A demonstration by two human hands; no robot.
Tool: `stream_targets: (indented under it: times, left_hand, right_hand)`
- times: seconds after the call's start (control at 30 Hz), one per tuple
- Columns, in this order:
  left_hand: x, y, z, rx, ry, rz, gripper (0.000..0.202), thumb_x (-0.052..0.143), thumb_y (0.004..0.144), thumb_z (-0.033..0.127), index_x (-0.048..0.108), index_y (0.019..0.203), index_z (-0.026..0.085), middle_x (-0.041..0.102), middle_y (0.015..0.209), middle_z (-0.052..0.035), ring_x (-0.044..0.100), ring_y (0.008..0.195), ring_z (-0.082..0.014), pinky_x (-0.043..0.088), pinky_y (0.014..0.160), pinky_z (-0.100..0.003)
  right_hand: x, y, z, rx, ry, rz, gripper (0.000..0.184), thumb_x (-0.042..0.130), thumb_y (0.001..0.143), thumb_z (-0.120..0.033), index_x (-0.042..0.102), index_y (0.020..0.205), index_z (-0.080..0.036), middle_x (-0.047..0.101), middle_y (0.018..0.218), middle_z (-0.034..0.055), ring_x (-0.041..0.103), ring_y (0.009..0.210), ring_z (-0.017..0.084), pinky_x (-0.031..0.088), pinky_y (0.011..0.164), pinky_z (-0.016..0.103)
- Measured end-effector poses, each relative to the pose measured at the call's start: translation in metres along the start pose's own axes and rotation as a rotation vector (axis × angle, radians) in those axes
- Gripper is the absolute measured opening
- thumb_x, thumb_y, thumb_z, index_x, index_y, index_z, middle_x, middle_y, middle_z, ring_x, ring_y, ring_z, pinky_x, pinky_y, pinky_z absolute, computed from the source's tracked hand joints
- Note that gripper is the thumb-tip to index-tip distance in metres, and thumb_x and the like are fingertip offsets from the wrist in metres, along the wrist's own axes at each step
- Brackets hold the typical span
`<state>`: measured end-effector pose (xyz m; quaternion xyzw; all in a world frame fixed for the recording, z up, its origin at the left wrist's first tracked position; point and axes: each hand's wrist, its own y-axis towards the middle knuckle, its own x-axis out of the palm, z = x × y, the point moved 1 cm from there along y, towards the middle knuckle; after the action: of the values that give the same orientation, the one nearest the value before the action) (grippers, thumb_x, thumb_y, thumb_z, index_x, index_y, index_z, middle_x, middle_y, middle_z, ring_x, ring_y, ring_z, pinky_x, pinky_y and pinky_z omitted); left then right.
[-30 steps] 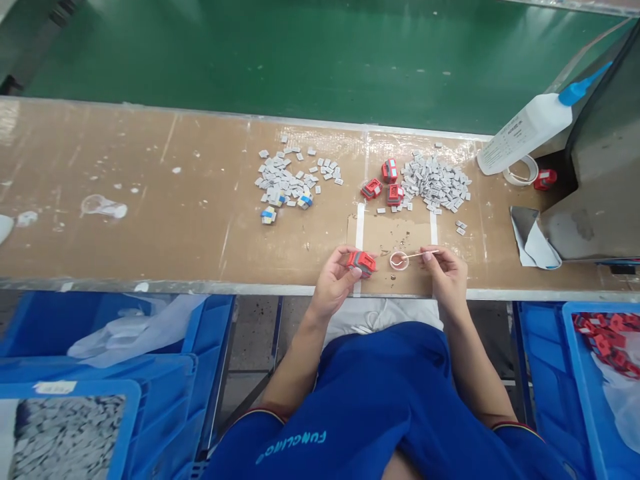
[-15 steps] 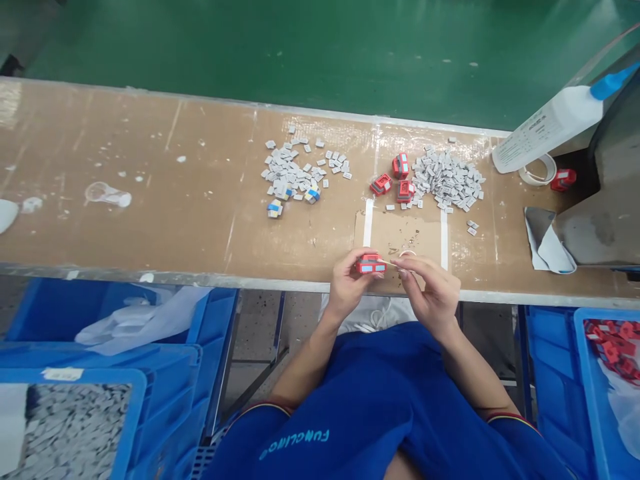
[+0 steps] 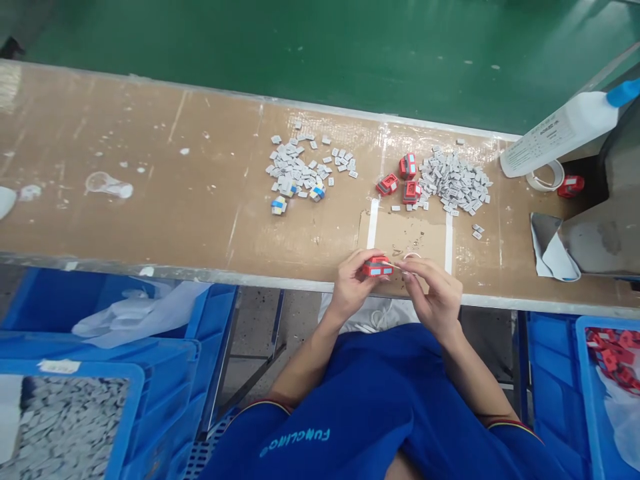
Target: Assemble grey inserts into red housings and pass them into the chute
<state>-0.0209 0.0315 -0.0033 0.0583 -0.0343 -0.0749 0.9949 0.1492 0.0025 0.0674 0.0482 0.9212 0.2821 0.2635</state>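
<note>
Your left hand (image 3: pixel 350 283): fingers and thumb pinching one red block (image 3: pixel 379 268), close to the table's (image 3: pixel 175 227) near edge; the block sits at the fingertips, pale blue patches facing you.

Your right hand (image 3: pixel 436 293): thumb and fingers pinching a thin stick (image 3: pixel 392 265), tip at the block; contact unclear.

Small cup (image 3: pixel 413 255): just beyond your right fingers, mostly covered, contents hidden.

Front left crate (image 3: pixel 137 400): blue, below the table's near edge; holds many gray pieces (image 3: pixel 75 420), with a white sheet (image 3: pixel 9 417) at its left side.

Rear left crate (image 3: pixel 37 300): blue, same edge; holds a crumpled plastic bag (image 3: pixel 143 310).

Right crate (image 3: pixel 586 373): blue, below the near edge; holds red parts (image 3: pixel 614 353) and plastic film (image 3: pixel 623 420).

Bottle (image 3: pixel 560 133): white, blue-capped, toward the table's far edge, right.
</note>
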Motion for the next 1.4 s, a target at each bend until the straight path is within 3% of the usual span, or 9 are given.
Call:
stream_targets:
  times: [0.2, 0.4, 0.5, 0.6, 0.7, 0.87, 1.07, 1.27, 1.4]
  left_hand:
    - [-0.003, -0.002, -0.001, -0.119, -0.122, 0.004, 0.051, 0.084, 0.086, 0.040, 0.072, 0.132, 0.022, 0.074, 0.107, -0.0084, 0.075, 0.098, -0.0212, 0.063, 0.088, -0.031]
    - [-0.006, -0.002, 0.001, -0.159, -0.176, 0.009, 0.053, 0.085, 0.085, 0.033, 0.070, 0.136, 0.024, 0.074, 0.111, -0.0072, 0.079, 0.099, -0.0226, 0.066, 0.090, -0.034]
    - [-0.008, -0.002, 0.000, -0.177, -0.152, 0.020, 0.056, 0.084, 0.086, 0.034, 0.068, 0.139, 0.023, 0.074, 0.108, -0.0069, 0.079, 0.093, -0.0208, 0.066, 0.086, -0.031]
    - [-0.007, -0.001, 0.000, -0.172, -0.207, 0.002, 0.056, 0.083, 0.087, 0.033, 0.067, 0.139, 0.022, 0.075, 0.101, -0.0053, 0.079, 0.085, -0.0183, 0.067, 0.079, -0.028]
    - [-0.005, 0.001, 0.001, -0.161, -0.259, -0.003, 0.052, 0.083, 0.087, 0.031, 0.068, 0.136, 0.023, 0.074, 0.097, -0.0034, 0.079, 0.081, -0.0165, 0.066, 0.076, -0.026]
    - [-0.005, 0.000, 0.001, -0.195, -0.258, -0.013, 0.050, 0.084, 0.086, 0.033, 0.068, 0.132, 0.021, 0.073, 0.099, -0.0037, 0.078, 0.081, -0.0171, 0.067, 0.079, -0.029]
    - [-0.007, -0.003, 0.002, -0.226, -0.232, -0.039, 0.053, 0.084, 0.085, 0.037, 0.067, 0.131, 0.018, 0.074, 0.101, -0.0052, 0.079, 0.087, -0.0198, 0.067, 0.086, -0.034]
    - [-0.005, -0.004, 0.005, -0.175, -0.283, -0.036, 0.064, 0.085, 0.085, 0.035, 0.059, 0.141, 0.020, 0.076, 0.111, -0.0081, 0.078, 0.094, -0.0185, 0.065, 0.088, -0.031]
    - [-0.002, -0.004, 0.012, -0.145, -0.311, -0.061, 0.051, 0.084, 0.087, 0.035, 0.063, 0.130, 0.018, 0.075, 0.126, -0.0147, 0.077, 0.102, -0.0203, 0.064, 0.093, -0.032]
  right_hand:
    - [-0.021, -0.015, 0.016, 0.125, -0.084, 0.116, 0.026, 0.063, 0.098, -0.008, 0.075, 0.113, -0.025, 0.074, 0.100, 0.0075, 0.073, 0.091, 0.021, 0.062, 0.076, 0.034]
    - [-0.013, -0.020, 0.033, 0.126, -0.197, -0.056, 0.029, 0.061, 0.102, -0.028, 0.068, 0.130, -0.024, 0.067, 0.122, 0.0146, 0.069, 0.112, 0.026, 0.062, 0.089, 0.043]
    - [-0.040, -0.016, 0.053, 0.180, -0.286, 0.022, 0.036, 0.056, 0.103, -0.037, 0.064, 0.135, -0.021, 0.065, 0.127, 0.0172, 0.068, 0.112, 0.027, 0.062, 0.084, 0.042]
    - [-0.084, -0.007, 0.085, 0.332, -0.478, 0.124, 0.023, 0.055, 0.102, -0.034, 0.072, 0.110, -0.020, 0.071, 0.101, 0.0106, 0.068, 0.082, 0.021, 0.059, 0.073, 0.036]
    - [-0.109, 0.008, 0.109, 0.383, -0.585, 0.057, 0.018, 0.059, 0.098, -0.033, 0.073, 0.099, -0.020, 0.069, 0.092, 0.0069, 0.064, 0.071, 0.019, 0.056, 0.072, 0.034]
    - [-0.093, 0.044, 0.124, 0.209, -0.637, -0.238, 0.019, 0.056, 0.100, -0.026, 0.074, 0.103, -0.020, 0.070, 0.101, 0.0095, 0.068, 0.091, 0.024, 0.054, 0.084, 0.036]
    - [-0.071, 0.066, 0.146, 0.193, -0.842, -0.456, 0.025, 0.050, 0.100, -0.020, 0.074, 0.101, -0.017, 0.070, 0.102, 0.0142, 0.064, 0.094, 0.028, 0.051, 0.084, 0.037]
    - [-0.076, 0.072, 0.153, 0.170, -0.866, -0.454, 0.023, 0.051, 0.096, -0.013, 0.075, 0.097, -0.012, 0.071, 0.096, 0.0169, 0.065, 0.090, 0.029, 0.052, 0.084, 0.040]
    - [-0.075, 0.072, 0.110, 0.168, -0.576, -0.302, 0.014, 0.062, 0.096, -0.020, 0.075, 0.091, -0.019, 0.072, 0.090, 0.0085, 0.066, 0.077, 0.022, 0.053, 0.073, 0.034]
